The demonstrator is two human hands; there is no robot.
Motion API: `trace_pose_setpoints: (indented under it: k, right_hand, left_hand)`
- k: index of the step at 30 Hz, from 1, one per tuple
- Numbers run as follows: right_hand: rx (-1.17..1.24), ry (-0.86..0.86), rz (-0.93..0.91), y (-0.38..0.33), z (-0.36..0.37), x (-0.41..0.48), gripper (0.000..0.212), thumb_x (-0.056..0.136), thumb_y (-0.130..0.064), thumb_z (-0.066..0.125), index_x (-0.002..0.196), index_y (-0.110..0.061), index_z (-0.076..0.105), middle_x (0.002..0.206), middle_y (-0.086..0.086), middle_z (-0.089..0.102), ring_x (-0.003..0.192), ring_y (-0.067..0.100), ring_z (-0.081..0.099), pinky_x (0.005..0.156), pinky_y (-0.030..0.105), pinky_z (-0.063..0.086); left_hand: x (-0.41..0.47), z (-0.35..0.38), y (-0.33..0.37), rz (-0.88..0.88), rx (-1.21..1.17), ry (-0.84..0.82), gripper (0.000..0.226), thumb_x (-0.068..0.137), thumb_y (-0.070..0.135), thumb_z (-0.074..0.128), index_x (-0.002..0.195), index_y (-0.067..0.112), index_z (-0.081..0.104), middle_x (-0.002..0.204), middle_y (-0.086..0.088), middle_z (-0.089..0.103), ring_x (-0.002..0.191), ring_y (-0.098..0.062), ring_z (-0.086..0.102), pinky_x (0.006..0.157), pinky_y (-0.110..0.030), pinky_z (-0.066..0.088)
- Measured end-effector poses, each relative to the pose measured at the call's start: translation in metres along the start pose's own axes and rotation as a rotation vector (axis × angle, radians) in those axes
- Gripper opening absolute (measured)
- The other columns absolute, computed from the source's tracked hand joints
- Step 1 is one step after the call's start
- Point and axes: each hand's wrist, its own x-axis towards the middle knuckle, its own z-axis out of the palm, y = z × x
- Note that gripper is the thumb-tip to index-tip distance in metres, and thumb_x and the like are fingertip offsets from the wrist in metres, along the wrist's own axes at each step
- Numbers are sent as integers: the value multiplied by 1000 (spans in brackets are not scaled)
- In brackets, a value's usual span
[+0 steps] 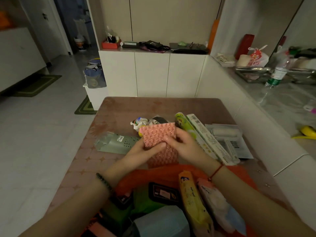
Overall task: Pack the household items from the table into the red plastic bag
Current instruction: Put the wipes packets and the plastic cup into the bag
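A pink glittery scrubbing cloth [158,134] is held above the table between both hands. My left hand [142,150] grips its left edge and my right hand [183,145] grips its right side. The red plastic bag [237,175] lies open at the near edge, under my forearms. Inside it sit a yellow packet [192,200], a pink wipes pack [217,206], a black-edged pack [163,193], green items and a pale blue box [160,221]. On the pink table [196,105] lie a grey-green packaged item [114,142], a green roll [184,124], a long white box [210,139] and flat packets [229,139].
A crumpled wrapper [139,123] and a dark item [159,119] lie behind the cloth. White cabinets stand beyond the table. A marble counter [282,100] with a plastic bottle [278,72] and metal trays runs along the right. Tiled floor with a green mat [85,106] is to the left.
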Motion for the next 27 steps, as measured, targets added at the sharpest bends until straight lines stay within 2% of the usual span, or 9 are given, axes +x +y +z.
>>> trace_pose_setpoints:
  k: [3,8,12,15,17,19,21,24,27]
  right_hand:
    - [58,-27,134,4,0,1,29,95,-28,43,115,-15,59,117,6,64,109,18,60,98,34,48]
    - [221,55,279,6,-34,-4,34,90,-31,50,120,-16,53,123,10,61,94,14,63,80,30,54]
    - [115,-225,63,-12,-27,-33,40,74,-27,67,110,-38,53,100,-26,65,94,-9,62,76,13,52]
    - [-28,7,-171,-17,-20,-45,39,79,-7,68,97,-39,53,92,-21,64,90,-12,62,74,8,50]
    - [-60,212,-247,-21,-27,-53,35,78,-14,70,94,-41,53,91,-21,64,89,-12,61,71,6,49]
    - [-87,182,-334,-25,-30,-69,22,74,-26,68,90,-38,58,89,-26,66,86,-10,62,70,6,49]
    - [-281,-3,-474,-25,-19,-83,26,75,-33,63,101,-36,59,97,-29,64,86,-7,62,72,8,50]
    - [-840,-187,-675,7,10,-88,26,81,-30,57,107,-30,59,92,-14,69,79,5,63,63,20,53]
    - [-1132,-226,-441,29,37,-76,33,82,-40,47,111,-35,60,90,-14,69,75,7,64,57,22,51]
  left_hand:
    - [8,5,-4,-79,-108,94,12,84,17,62,95,23,63,98,1,70,97,-15,67,82,-25,55]
    - [0,-6,-1,-115,-216,116,30,79,24,66,106,11,65,106,-9,72,98,-23,69,89,-37,53]
    - [-15,10,8,90,19,42,13,82,13,63,88,25,65,80,13,73,77,1,68,74,-18,53]
    - [-27,13,7,184,159,-14,24,82,12,64,98,28,56,91,18,64,80,13,63,71,-7,49]
    - [-33,-5,3,187,485,-108,44,74,36,72,113,29,52,106,20,60,94,12,59,82,-8,46]
    - [-34,-28,-11,107,903,-199,71,60,70,62,116,26,56,110,16,61,98,0,59,88,-21,49]
    - [-33,-44,-24,66,1079,-206,66,65,70,52,101,16,65,99,3,69,89,-13,63,80,-32,51]
    - [-29,-50,-28,93,832,-75,23,85,34,62,64,23,62,59,17,64,57,-2,57,58,-23,45]
    - [-27,-45,-21,86,614,-19,33,84,24,64,53,25,55,42,14,53,39,-3,46,45,-14,35]
